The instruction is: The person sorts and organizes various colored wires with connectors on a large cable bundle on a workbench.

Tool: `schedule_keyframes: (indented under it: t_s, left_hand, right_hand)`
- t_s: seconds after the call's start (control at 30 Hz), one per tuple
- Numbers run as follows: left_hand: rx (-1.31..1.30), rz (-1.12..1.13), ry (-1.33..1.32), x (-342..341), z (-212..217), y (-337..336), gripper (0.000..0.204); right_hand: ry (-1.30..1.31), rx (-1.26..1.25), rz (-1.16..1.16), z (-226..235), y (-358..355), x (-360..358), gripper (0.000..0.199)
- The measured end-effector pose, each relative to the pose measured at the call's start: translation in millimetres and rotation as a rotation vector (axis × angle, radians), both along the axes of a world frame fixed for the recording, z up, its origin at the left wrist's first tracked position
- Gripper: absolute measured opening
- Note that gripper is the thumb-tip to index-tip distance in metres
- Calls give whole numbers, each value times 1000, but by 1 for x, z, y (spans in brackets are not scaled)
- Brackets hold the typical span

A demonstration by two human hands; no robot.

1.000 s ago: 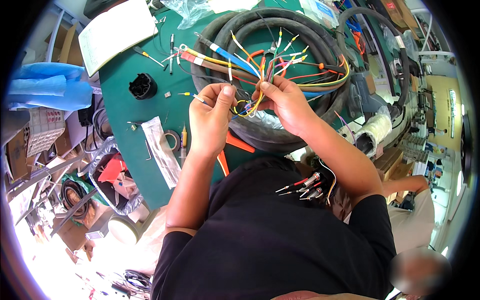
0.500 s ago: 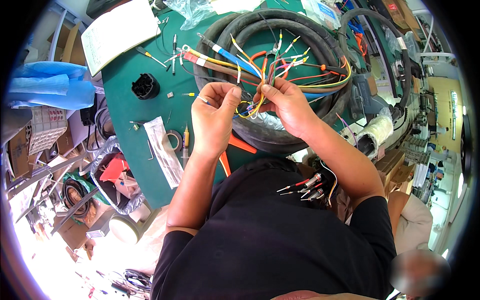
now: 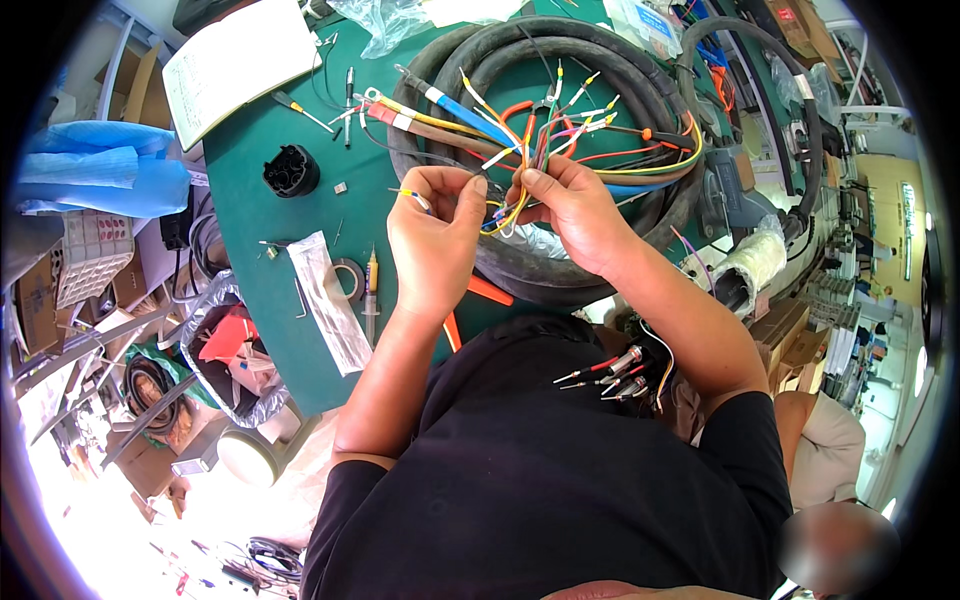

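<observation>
A thick black cable lies coiled on the green table. A bundle of thin coloured wires fans out from its end. My left hand pinches a yellow wire with a white tip between thumb and forefinger. My right hand grips the wire bundle beside it, fingertips nearly touching the left hand. Both hands hover over the near side of the coil. An orange-handled tool lies partly hidden under my left wrist.
On the table lie a black round connector, an open notebook, a roll of tape, a clear plastic bag and small screwdrivers. A lined bin stands left of the table edge. Another person sits at lower right.
Both hands have stayed over the coil; the fingers have shifted slightly along the wires, and the left hand now holds out a yellow wire end to the left.
</observation>
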State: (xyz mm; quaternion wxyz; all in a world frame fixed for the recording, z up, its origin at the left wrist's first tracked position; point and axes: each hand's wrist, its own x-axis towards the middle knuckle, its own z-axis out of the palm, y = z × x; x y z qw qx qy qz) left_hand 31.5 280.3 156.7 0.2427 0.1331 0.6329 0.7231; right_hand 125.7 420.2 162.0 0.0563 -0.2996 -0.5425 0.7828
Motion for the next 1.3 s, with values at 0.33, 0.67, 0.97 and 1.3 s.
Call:
schedule_keyframes:
  t_s: [0.33, 0.67, 0.97, 1.3]
  left_hand:
    - [-95, 46, 165, 9, -6, 0, 13]
    - [-2, -250, -194, 0, -8, 6, 23]
    - [285, 128, -243, -20, -9, 31, 15]
    - [429, 81, -386, -14, -1, 40, 10]
  right_hand:
    - [8, -6, 6, 2, -1, 0, 15]
    - [16, -2, 3, 2, -2, 0, 17]
    - [8, 10, 64, 2, -3, 1, 16]
    - [10, -12, 109, -1, -1, 3, 17]
